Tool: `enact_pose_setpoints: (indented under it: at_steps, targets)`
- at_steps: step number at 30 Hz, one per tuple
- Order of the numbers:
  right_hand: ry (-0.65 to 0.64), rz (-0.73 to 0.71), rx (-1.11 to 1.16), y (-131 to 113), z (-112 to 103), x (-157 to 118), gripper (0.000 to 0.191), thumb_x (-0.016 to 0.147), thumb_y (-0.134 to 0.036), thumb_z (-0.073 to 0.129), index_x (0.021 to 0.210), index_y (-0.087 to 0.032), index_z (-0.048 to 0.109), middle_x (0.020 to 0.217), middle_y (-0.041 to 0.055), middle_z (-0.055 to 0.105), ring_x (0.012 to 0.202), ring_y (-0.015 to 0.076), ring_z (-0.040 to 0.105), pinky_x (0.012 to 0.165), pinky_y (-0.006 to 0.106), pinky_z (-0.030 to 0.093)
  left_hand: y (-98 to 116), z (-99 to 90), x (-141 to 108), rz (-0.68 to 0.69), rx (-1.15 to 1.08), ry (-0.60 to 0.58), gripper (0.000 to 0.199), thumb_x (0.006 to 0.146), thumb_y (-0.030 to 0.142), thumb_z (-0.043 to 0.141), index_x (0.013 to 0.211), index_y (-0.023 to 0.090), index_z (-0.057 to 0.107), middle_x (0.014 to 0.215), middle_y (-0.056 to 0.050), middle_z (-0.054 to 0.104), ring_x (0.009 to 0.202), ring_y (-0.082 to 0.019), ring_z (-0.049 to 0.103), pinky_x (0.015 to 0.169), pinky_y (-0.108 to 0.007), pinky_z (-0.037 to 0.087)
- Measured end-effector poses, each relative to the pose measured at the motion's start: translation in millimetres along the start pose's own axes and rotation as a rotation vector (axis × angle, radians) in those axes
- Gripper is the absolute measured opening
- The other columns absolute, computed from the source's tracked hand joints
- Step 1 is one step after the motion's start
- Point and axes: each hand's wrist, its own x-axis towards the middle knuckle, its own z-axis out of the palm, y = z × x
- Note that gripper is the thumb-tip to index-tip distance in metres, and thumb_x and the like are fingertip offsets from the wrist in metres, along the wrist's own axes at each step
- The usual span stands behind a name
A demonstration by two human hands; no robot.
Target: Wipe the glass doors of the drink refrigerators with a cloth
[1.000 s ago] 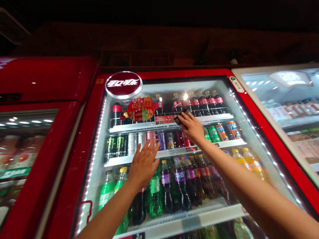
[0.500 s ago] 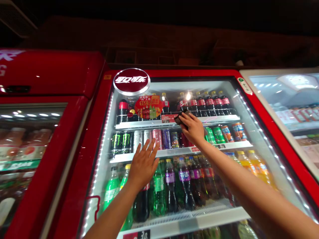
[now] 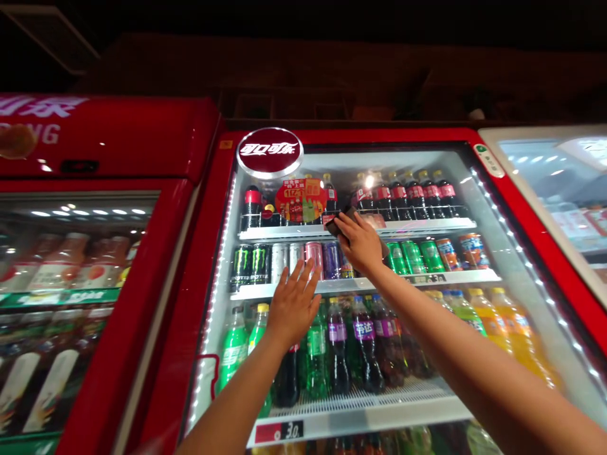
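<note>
A glass fridge door (image 3: 408, 163) with a red frame stands in front of me. My left hand (image 3: 294, 308) lies flat against it, fingers spread, at the height of the can shelf, holding nothing. Higher and to the right, my right hand (image 3: 361, 243) presses a dark folded cloth (image 3: 336, 226) to the glass, just below the top shelf. Its fingers lie over the cloth, and part of it is hidden under the palm. A round red sign (image 3: 270, 153) sits at the upper left of the door.
Behind the glass are cola bottles (image 3: 415, 189), cans (image 3: 398, 258) and larger soda bottles (image 3: 364, 341) on white shelves. Another red fridge (image 3: 114, 142) adjoins on the left, and a white-framed fridge (image 3: 516, 164) on the right.
My view has turned left, so the fridge appears farther right. Against the glass, my right hand has slid left with the cloth. The left hand stays at about the same spot.
</note>
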Motion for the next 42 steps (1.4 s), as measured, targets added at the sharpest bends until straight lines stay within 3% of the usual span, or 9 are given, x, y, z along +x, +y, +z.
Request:
enact_pose_setpoints:
  at_steps: [5,9,13,17,23,28,33,38,42]
  targets:
    - [-0.131,-0.242,0.070,24,-26,-37,0.044,0.091,-0.030,0.055,0.134,-0.033,0.065,0.144,-0.0036,0.060,0.137,0.0275,0.052,0.107,0.051,0.047,0,2.8,-2,-0.001,-0.051,0.005,0.060,0.103,0.036,0.041,0.159,0.021,0.028,0.166,-0.006,0.028,0.156,-0.025,0.017,0.128,-0.050,0.014]
    - [0.001,-0.038,0.045,43,-26,-24,0.041,0.090,-0.029,0.053,0.127,-0.031,0.070,0.137,-0.0014,0.066,0.129,0.0277,0.059,0.108,0.050,0.047,3,1.7,-4,-0.013,-0.075,0.002,0.061,0.103,0.038,0.042,0.159,0.022,0.027,0.167,-0.005,0.025,0.157,-0.025,0.014,0.129,-0.050,0.013]
    - [0.109,0.161,0.019,9,4,9,0.043,0.090,-0.025,0.051,0.129,-0.024,0.069,0.138,0.0033,0.065,0.132,0.0321,0.055,0.110,0.055,0.043,4,-1.3,-4,-0.018,-0.077,-0.038,0.060,0.104,0.037,0.038,0.160,0.021,0.025,0.168,-0.005,0.021,0.157,-0.025,0.013,0.129,-0.050,0.013]
    - [-0.047,-0.032,0.083,-13,2,0,0.044,0.092,-0.026,0.052,0.133,-0.026,0.067,0.143,0.0007,0.061,0.135,0.0296,0.053,0.111,0.050,0.042,4,-2.7,-3,-0.004,-0.097,-0.061,0.059,0.104,0.038,0.037,0.159,0.020,0.026,0.168,-0.006,0.021,0.157,-0.025,0.013,0.128,-0.050,0.013]
    - [-0.147,-0.147,0.146,23,-31,-33,0.042,0.088,-0.029,0.057,0.128,-0.031,0.070,0.138,-0.0017,0.065,0.129,0.0283,0.058,0.108,0.052,0.045,4,-1.6,-3,-0.013,-0.128,-0.040,0.063,0.103,0.036,0.039,0.161,0.023,0.019,0.168,-0.004,0.023,0.157,-0.023,0.012,0.128,-0.050,0.013]
    - [0.079,0.161,0.081,-3,1,1,0.044,0.089,-0.025,0.053,0.129,-0.026,0.069,0.140,0.0031,0.064,0.129,0.0311,0.057,0.110,0.056,0.042,3,1.9,-3,-0.005,-0.118,-0.024,0.062,0.103,0.035,0.039,0.161,0.023,0.019,0.168,-0.005,0.022,0.157,-0.024,0.013,0.128,-0.051,0.013]
    - [-0.043,0.072,0.219,-33,25,16,0.044,0.098,-0.036,0.048,0.139,-0.027,0.062,0.149,0.0011,0.056,0.143,0.0287,0.044,0.121,0.053,0.031,0,-0.6,-3,-0.015,-0.197,0.011,0.066,0.102,0.032,0.041,0.163,0.024,0.014,0.168,-0.006,0.024,0.156,-0.025,0.018,0.128,-0.052,0.016]
    - [-0.169,0.208,0.593,-30,29,26,0.060,0.104,-0.056,0.027,0.154,-0.027,0.042,0.156,0.0032,0.048,0.152,0.0246,0.030,0.126,0.054,0.021,8,-10.8,39,-0.142,-0.421,0.246,0.065,0.104,0.025,0.029,0.163,0.023,0.003,0.168,-0.009,0.025,0.157,-0.021,0.015,0.126,-0.049,0.025]
    - [-0.107,0.325,0.817,-20,24,35,0.065,0.106,-0.054,0.011,0.159,-0.023,0.030,0.154,0.0074,0.050,0.142,0.0203,0.047,0.118,0.048,0.039,21,-6.7,103,-0.153,-0.432,0.125,0.061,0.103,0.027,0.029,0.161,0.015,0.018,0.166,-0.016,0.028,0.155,-0.028,0.020,0.124,-0.054,0.026]
